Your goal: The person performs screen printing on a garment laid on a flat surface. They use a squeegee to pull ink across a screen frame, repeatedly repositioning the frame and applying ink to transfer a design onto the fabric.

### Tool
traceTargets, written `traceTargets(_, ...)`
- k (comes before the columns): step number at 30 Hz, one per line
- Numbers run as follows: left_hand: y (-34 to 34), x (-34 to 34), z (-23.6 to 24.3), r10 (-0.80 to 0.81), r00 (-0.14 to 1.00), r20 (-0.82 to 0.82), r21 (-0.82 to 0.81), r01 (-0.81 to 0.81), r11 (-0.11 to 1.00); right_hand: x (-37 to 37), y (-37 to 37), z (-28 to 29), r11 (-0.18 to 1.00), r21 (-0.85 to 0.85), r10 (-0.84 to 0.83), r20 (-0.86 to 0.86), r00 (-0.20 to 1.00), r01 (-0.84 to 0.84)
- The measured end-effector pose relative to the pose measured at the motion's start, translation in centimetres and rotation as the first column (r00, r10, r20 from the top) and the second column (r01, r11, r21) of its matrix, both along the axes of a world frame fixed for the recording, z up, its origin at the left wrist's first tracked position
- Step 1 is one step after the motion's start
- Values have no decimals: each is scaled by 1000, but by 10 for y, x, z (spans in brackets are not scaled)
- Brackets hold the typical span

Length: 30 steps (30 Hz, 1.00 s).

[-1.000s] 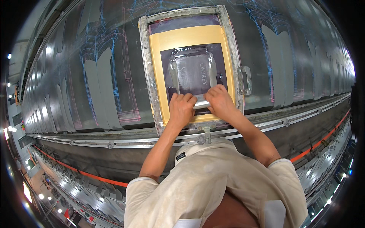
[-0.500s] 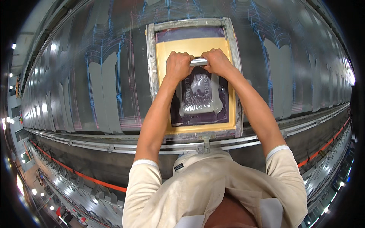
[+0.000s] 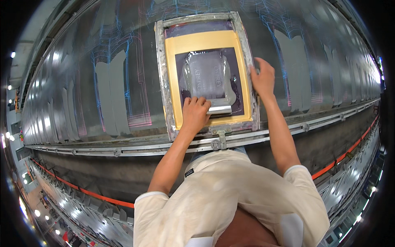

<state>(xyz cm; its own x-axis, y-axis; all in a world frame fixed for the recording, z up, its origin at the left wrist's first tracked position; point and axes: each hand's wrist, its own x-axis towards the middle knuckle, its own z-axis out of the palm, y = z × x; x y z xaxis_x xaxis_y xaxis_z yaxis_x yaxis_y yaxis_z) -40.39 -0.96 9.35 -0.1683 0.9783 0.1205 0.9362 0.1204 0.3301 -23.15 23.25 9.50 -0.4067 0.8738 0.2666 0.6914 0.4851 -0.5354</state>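
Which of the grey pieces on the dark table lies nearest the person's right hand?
The notched grey piece just right of the screen-printing frame: the right hand is beside its left edge, while the others lie farther right or left of the frame.

Head-worn fisheye view, looking down.
From above the wearer's cream shirt (image 3: 230,181), it faces past the forearms (image 3: 177,154) toward the nearby screen-printing frame (image 3: 162,74), the long printing table (image 3: 152,84) curving away sideways.

Rectangular grey frame (image 3: 161,70), yellow-bordered inside, lying flat; silver bar-shaped squeegee (image 3: 220,110) crosswise within, at six o'clock, beside glossy grey ink (image 3: 231,98).
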Motion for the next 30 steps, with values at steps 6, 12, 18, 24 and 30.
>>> traceTargets(6, -9, 3, -4, -9, 1000, 9, -24, 10, 1000, 27, 30, -69, 956, -254, -163, -35, 986, 149)
traceTargets(12, -37, -18, 9, 33, 996, 86, 105, -42, 994, -5, 4, 0, 935, -333, -188, -181, 965, 119)
traceTargets(18, -133, -146, 22, 83, 996, 13, 36, -83, 996, -140, -114, -29, 952, -305, -127, -370, 920, 9)
traceTargets(24, -238, -290, 28, 37, 997, -62, 57, -33, 998, -290, -221, -37, 899, -437, -183, -446, 876, -34)
traceTargets(30, -282, -296, 33, -7, 997, -77, 17, 8, 1000, -317, -240, -31, 890, -456, -206, -423, 882, -11)
